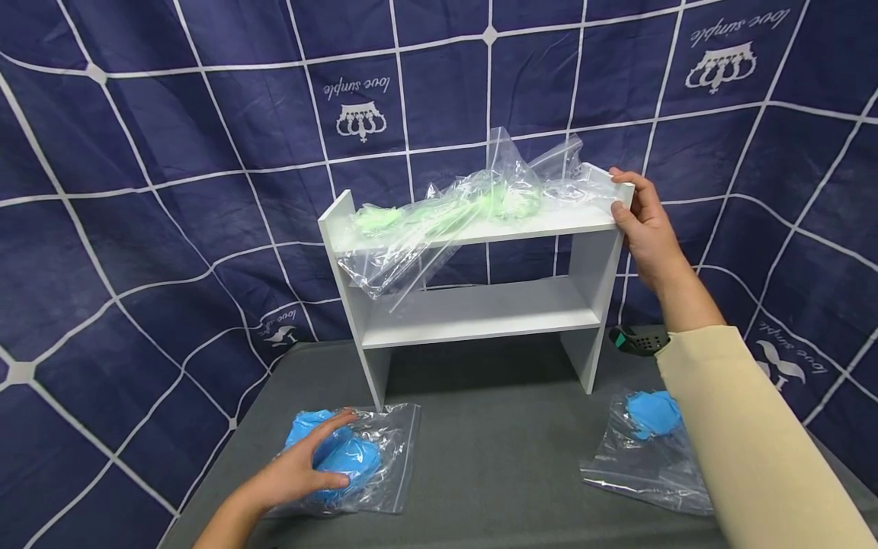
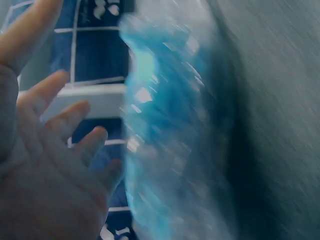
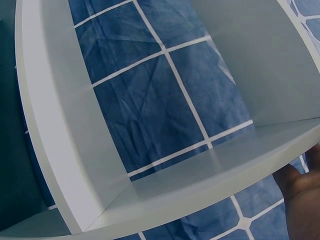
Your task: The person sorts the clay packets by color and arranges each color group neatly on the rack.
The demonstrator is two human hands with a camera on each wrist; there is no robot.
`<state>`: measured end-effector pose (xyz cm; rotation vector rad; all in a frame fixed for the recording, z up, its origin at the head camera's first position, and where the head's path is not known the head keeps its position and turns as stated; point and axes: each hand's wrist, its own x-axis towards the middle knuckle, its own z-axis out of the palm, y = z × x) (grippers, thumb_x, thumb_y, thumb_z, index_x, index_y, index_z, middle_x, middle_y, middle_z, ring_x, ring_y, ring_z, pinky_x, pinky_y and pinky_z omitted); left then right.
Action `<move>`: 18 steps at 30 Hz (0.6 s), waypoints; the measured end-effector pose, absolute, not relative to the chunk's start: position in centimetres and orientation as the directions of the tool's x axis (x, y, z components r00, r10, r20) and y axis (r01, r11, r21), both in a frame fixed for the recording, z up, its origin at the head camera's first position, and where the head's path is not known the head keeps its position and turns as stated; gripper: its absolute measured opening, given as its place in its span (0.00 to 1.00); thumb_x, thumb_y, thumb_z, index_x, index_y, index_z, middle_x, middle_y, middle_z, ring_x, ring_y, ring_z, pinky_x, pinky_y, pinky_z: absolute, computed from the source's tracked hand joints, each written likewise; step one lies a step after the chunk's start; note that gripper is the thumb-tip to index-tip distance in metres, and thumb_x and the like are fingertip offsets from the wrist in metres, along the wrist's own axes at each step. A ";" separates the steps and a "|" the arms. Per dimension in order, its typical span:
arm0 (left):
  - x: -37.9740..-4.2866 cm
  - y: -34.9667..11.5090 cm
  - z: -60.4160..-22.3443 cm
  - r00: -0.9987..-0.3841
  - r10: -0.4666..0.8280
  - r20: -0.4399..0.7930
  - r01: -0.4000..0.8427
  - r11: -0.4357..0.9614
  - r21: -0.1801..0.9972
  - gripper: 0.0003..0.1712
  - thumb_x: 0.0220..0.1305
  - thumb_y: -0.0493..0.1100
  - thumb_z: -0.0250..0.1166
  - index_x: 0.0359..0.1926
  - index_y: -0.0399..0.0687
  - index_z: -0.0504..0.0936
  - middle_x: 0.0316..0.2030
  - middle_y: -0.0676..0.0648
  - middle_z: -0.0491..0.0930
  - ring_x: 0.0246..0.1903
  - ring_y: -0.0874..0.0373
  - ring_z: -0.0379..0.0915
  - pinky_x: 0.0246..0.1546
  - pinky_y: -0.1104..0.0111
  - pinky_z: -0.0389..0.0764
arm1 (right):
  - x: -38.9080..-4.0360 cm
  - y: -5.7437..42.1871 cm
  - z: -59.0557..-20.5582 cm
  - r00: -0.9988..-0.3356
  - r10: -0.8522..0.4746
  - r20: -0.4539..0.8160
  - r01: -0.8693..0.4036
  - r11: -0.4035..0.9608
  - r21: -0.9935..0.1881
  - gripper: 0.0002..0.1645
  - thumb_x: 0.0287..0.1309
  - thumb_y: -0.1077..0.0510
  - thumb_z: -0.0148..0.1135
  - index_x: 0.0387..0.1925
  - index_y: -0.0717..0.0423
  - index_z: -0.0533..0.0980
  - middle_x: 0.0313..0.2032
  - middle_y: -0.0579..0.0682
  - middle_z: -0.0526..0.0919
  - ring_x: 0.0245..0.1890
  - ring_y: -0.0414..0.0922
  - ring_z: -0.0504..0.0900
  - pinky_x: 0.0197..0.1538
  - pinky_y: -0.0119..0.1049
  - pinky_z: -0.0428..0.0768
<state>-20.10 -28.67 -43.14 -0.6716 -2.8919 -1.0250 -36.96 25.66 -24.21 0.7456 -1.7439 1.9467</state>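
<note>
A small white two-tier shelf [image 1: 480,313] stands on the grey table. My right hand [image 1: 648,229] grips the top of its right side panel, thumb in front and fingers behind. In the right wrist view part of this hand shows beside the shelf's edge [image 3: 200,210]. Clear zip bags with light green contents [image 1: 504,200] lie on the upper board, one hanging over its front. My left hand [image 1: 295,469] is spread over a clear zip bag with crumpled blue contents [image 1: 353,461]. In the left wrist view its fingers are loosely extended beside the blurred bag [image 2: 165,100], apart from it.
Another zip bag with blue contents [image 1: 652,415] lies at the table's right, partly behind my sleeve [image 1: 754,427]. A dark blue cloth with white grid lines [image 1: 240,114] hangs behind and on both sides. Grey table surface [image 1: 494,457] shows between the two blue bags.
</note>
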 end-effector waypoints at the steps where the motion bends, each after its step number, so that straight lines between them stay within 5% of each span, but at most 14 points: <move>1: -20.0 -29.0 -43.4 -0.900 0.414 0.137 0.409 0.693 0.594 0.50 0.50 0.55 0.77 0.73 0.60 0.65 0.74 0.39 0.63 0.73 0.46 0.59 0.65 0.64 0.69 | -37.0 25.7 -24.2 -0.768 -0.042 0.639 -0.631 -0.122 -0.766 0.22 0.74 0.62 0.48 0.63 0.40 0.68 0.79 0.44 0.52 0.73 0.42 0.56 0.53 0.26 0.69; 6: -19.9 -30.1 -44.7 -0.867 0.476 0.149 0.467 0.670 0.578 0.51 0.49 0.57 0.77 0.73 0.60 0.64 0.73 0.37 0.61 0.73 0.63 0.53 0.64 0.80 0.59 | -37.1 25.6 -24.2 -0.768 -0.039 0.640 -0.631 -0.129 -0.765 0.21 0.74 0.63 0.48 0.63 0.40 0.68 0.79 0.45 0.52 0.72 0.42 0.57 0.53 0.26 0.68; 13: -19.9 -30.4 -45.3 -0.867 0.490 0.091 0.455 0.703 0.547 0.55 0.45 0.59 0.78 0.73 0.55 0.64 0.74 0.37 0.60 0.71 0.35 0.57 0.65 0.75 0.61 | -37.1 25.6 -24.3 -0.767 -0.039 0.641 -0.632 -0.131 -0.764 0.21 0.74 0.62 0.48 0.63 0.40 0.68 0.79 0.45 0.52 0.72 0.41 0.57 0.53 0.26 0.68; 18: -20.2 -30.3 -45.4 -0.868 0.489 0.089 0.463 0.731 0.502 0.55 0.43 0.60 0.78 0.72 0.54 0.66 0.73 0.37 0.63 0.69 0.29 0.59 0.64 0.61 0.68 | -37.1 25.5 -24.3 -0.763 -0.038 0.645 -0.636 -0.131 -0.760 0.21 0.74 0.61 0.48 0.63 0.40 0.68 0.79 0.45 0.52 0.71 0.41 0.58 0.53 0.26 0.69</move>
